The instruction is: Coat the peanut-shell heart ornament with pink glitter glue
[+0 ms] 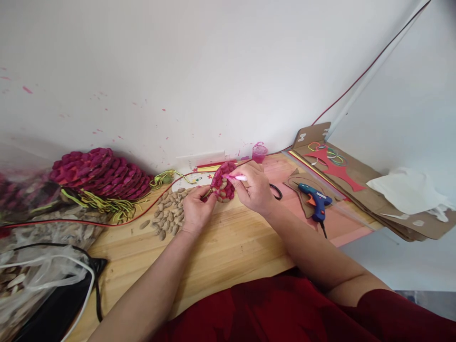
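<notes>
My left hand (198,208) pinches the lower left edge of a rounded piece (228,168) covered in small nut-like pieces, mostly painted magenta with some left beige. In my right hand (255,186), the fingers close round a slim paintbrush (239,178) with a white-pink handle. Its pink tip touches the face of the rounded piece. Beside my left hand lies a pile of loose beige nut-like pieces (167,213). A small clear cup of pink paint (259,153) stands behind my right hand.
Stacked magenta pieces (96,173) with yellow-green strings sit at the left, near a plastic bag (46,270). A red cord (149,209) crosses the wooden table. At the right are a blue glue gun (317,202), red cut-outs (335,168), cardboard (370,209) and a white bag (406,190).
</notes>
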Available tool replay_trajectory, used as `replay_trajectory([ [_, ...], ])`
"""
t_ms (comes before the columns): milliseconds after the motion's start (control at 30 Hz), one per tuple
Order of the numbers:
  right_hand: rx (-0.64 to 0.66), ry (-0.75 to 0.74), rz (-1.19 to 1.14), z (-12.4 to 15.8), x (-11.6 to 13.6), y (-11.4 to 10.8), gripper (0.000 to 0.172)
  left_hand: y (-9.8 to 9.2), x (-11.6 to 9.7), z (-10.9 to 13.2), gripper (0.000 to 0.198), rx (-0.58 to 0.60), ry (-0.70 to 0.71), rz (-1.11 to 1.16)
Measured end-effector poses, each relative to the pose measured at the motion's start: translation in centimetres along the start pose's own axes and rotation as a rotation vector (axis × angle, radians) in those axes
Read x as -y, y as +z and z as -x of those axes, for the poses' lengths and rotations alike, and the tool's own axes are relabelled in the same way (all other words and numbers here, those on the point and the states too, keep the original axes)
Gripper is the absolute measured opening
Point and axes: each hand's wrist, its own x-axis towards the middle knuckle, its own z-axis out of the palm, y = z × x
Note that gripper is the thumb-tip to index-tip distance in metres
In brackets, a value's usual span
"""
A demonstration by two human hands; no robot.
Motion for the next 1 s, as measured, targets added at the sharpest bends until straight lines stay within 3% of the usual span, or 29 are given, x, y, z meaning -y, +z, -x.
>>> replay_trajectory([
  [467,0.182,-0.053,0.062,0.46,0.18,0.37,0.013,-0.24,-0.53,-0.15,0.027,0.010,-0.071,0.012],
  [700,0.184,-0.110,0.099,0.43,0.17,0.30,0.010,-0.13,-0.25,-0.22,0.034,0.003,-0.072,0.042],
  [1000,0.243,-0.127,0.126,0.35,-0.07,0.22,0.009,-0.24,-0.20,-0.36,0.029,-0.006,-0.105,0.040],
])
